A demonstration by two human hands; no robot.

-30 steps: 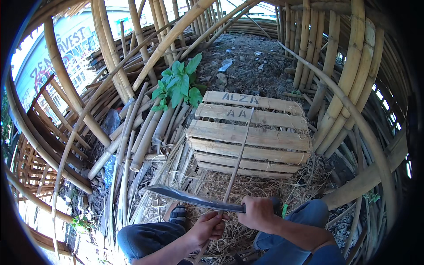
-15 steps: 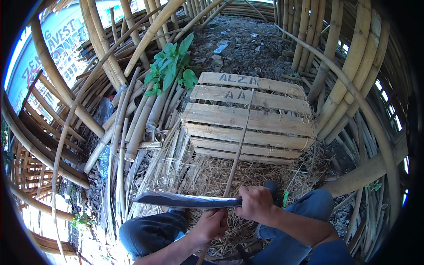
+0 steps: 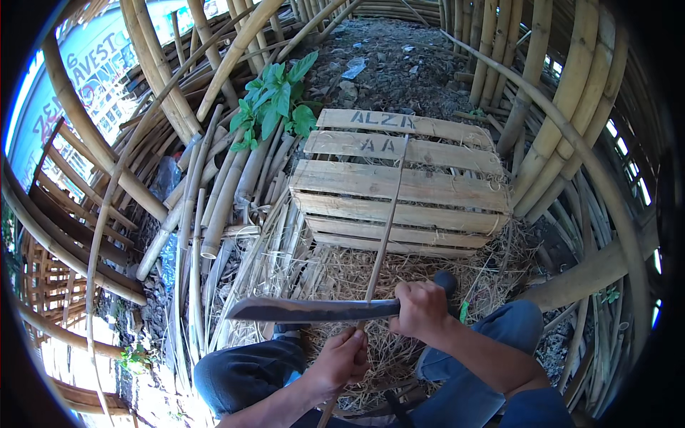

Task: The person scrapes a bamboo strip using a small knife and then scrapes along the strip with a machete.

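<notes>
My right hand (image 3: 421,311) is closed round the dark handle of a machete (image 3: 314,309), whose broad blade points left. Its blade lies across a long thin bamboo strip (image 3: 389,221), touching or just above it. My left hand (image 3: 345,357) is closed on the strip just below the blade, between my knees. From there the strip runs away from me, and its far part lies over a slatted wooden crate (image 3: 399,182). The near end passes under my left hand toward the lower edge.
Dry shavings (image 3: 385,278) litter the ground between my legs and the crate. Cut bamboo poles (image 3: 221,207) lie in a heap at the left, by a leafy green plant (image 3: 275,103). Upright bamboo poles (image 3: 571,100) and a curved pole (image 3: 599,171) stand at the right.
The machete has moved a little away from me and to the right along the strip, its blade face turning. My left hand has stayed about where it was, gripping the strip.
</notes>
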